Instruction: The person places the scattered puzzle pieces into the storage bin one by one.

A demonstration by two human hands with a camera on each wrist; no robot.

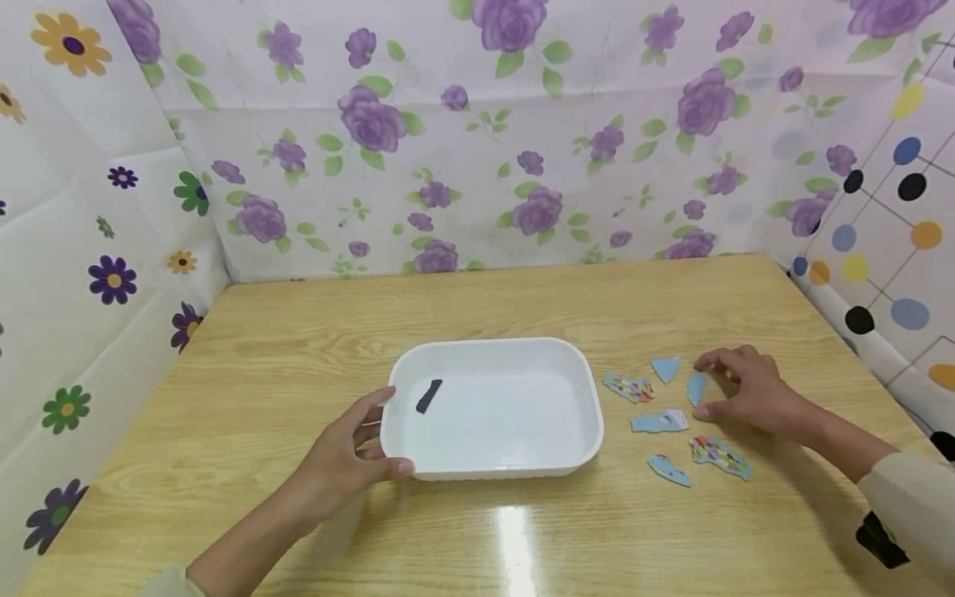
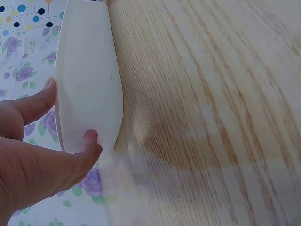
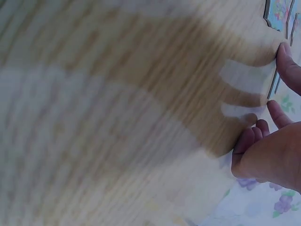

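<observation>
Two sleeves (image 1: 913, 502) framing one table (image 1: 283, 373)

One white tray (image 1: 507, 423) is resting on it, with my left hand (image 1: 346, 456) spreading wide and holding its left end. My right hand (image 1: 753, 394), half-curled, is bracketing one blue piece (image 1: 697, 388) by its ends, right of the tray; how firmly, I cannot tell. I'm judging this a pick-up, the next move calling for a secure pinch. Five other pieces (image 1: 719, 458) are lying nearby; one black strip (image 1: 429, 396) is lying inside the tray.
</observation>
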